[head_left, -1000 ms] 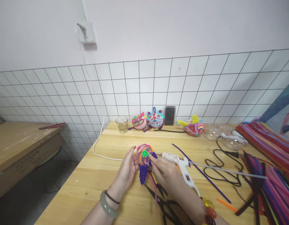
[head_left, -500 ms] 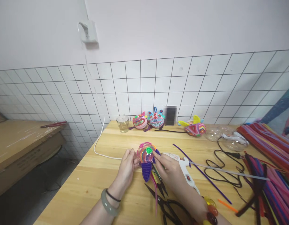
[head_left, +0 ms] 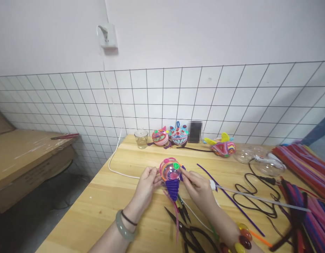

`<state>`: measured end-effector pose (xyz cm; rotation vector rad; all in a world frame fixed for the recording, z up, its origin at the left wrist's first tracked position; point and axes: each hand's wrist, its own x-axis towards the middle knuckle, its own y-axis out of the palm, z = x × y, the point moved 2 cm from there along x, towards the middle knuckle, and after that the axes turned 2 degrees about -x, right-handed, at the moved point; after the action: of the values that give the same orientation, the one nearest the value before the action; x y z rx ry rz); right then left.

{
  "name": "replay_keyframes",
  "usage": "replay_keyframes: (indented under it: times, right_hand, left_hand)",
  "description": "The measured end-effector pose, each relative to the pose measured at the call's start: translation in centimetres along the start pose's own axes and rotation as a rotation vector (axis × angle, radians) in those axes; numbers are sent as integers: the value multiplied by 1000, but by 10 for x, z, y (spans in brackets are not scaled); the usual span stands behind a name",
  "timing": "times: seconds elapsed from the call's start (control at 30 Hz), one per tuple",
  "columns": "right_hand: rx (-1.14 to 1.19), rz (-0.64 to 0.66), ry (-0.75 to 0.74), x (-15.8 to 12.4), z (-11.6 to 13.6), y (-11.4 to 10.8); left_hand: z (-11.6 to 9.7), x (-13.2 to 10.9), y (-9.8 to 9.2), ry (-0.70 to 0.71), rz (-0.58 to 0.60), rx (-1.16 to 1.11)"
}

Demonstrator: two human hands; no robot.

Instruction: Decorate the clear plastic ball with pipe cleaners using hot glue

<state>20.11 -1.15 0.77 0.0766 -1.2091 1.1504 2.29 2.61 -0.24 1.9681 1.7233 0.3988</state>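
Observation:
My left hand (head_left: 147, 184) grips the left side of a clear ball ornament (head_left: 169, 172) partly wrapped in pink, orange and other coloured pipe cleaners. A tapered purple pipe-cleaner piece (head_left: 172, 189) hangs from the ball's lower side. Between the pinched fingertips of my right hand (head_left: 199, 188) is a small green coil (head_left: 176, 166), held against the ball's upper right; whether it is attached there I cannot tell. Below the ball lie black-handled scissors (head_left: 191, 232) and a pink pipe cleaner (head_left: 177, 225). A white glue gun (head_left: 213, 185) is mostly hidden behind my right hand.
Finished-looking decorated balls (head_left: 179, 136) and a glass cup (head_left: 141, 139) stand along the tiled wall. Clear balls (head_left: 269, 168), a black cord (head_left: 246, 198) and bundles of pipe cleaners (head_left: 299, 165) occupy the right. A white cable (head_left: 120, 173) crosses the table's left.
The view has shifted slightly. The green coil has moved from the ball's middle towards its upper right, along with my right fingertips. My left hand keeps its grip on the ball.

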Motion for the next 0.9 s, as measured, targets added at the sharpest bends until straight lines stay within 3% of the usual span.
replay_keyframes:
  times: [0.9]
  right_hand:
    - [14, 0, -19, -3, -10, -1]
  left_hand:
    - [-2, -3, 5, -34, 46, -53]
